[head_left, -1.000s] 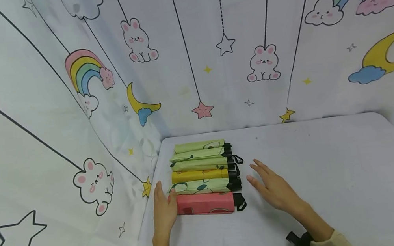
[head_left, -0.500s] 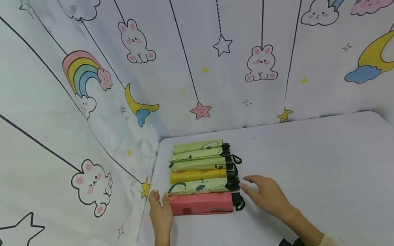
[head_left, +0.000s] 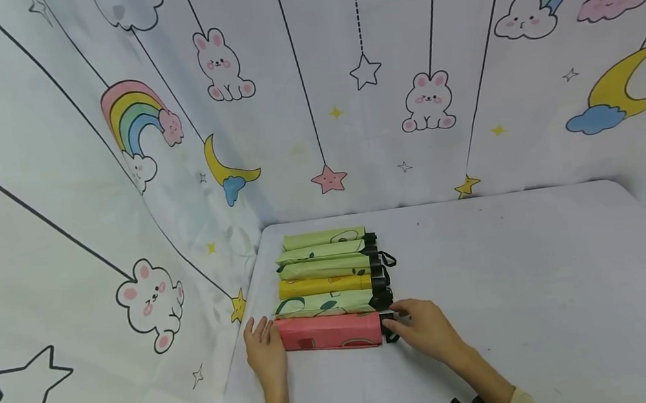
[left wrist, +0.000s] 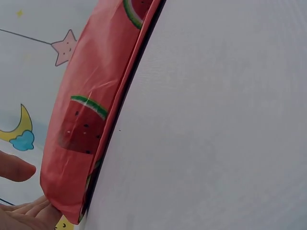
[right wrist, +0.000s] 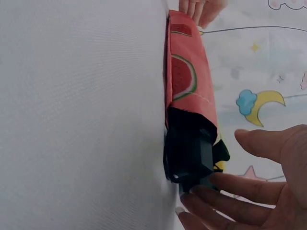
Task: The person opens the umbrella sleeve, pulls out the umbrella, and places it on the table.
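A red folding umbrella (head_left: pixel 330 332) with a watermelon print lies nearest the person, its black handle (right wrist: pixel 189 148) pointing right. At its left end is my left hand (head_left: pixel 266 353); in the left wrist view the fingers (left wrist: pixel 36 213) reach the sleeve's tip, with the thumb (left wrist: pixel 17 167) apart from it. My right hand (head_left: pixel 425 328) is at the handle end. Seen from the right wrist, its extended fingers (right wrist: pixel 240 194) meet the handle's end while the thumb (right wrist: pixel 261 143) stays off to the side. Neither hand wraps round the umbrella.
Behind it lie a light green leaf-print umbrella (head_left: pixel 324 304), a yellow umbrella (head_left: pixel 325 285) and several more green umbrellas (head_left: pixel 323 268), side by side, handles right. A white cloth covers the table (head_left: pixel 518 286). A printed curtain (head_left: pixel 290 101) hangs along the back and left.
My right hand has moved left and down to the red umbrella's handle. My left hand has slid slightly left and lower, to the umbrella's end. The umbrellas stay in their row.
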### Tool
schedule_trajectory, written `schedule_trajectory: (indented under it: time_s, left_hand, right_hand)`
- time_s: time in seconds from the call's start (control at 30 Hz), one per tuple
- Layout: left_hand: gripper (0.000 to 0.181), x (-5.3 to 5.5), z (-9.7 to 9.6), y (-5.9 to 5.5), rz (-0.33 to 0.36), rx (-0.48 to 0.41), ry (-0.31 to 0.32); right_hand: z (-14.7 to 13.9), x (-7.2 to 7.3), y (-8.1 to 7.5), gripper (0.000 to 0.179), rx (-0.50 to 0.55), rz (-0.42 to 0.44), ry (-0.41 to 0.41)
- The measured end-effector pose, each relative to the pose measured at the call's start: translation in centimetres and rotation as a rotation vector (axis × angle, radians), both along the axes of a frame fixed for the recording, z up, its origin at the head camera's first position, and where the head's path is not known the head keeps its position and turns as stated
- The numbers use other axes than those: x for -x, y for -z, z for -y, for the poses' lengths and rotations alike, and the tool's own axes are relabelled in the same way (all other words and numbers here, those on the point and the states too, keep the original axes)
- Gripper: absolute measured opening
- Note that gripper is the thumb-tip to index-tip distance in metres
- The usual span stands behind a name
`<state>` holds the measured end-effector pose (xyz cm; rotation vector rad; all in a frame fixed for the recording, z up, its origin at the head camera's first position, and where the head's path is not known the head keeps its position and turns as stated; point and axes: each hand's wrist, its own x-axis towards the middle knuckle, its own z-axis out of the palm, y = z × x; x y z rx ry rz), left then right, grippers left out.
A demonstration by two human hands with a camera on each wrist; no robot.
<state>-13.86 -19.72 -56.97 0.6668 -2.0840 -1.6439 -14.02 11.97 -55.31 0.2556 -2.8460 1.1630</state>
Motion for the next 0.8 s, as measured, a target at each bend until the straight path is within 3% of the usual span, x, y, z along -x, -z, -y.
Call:
schedule_trajectory:
  time_s: [0.33,0.63,0.8]
  left_hand:
    - [0.059,0.3,-0.1,0.7,-0.039,-0.050,-0.065]
    - [0.058,0.7,-0.4,1.0,-0.052,-0.128,-0.099]
    - [0.057,0.7,-0.6,0.8,-0.085,-0.220,-0.121]
  right_hand:
    - [0.3,0.1,1.0,0.036,0.038,0.075,-0.005]
    - [0.5,0.4,2.0,0.037,0.016,0.038,0.005]
    - [0.5,0.5,2.2,0.034,0.022,0.040,0.016]
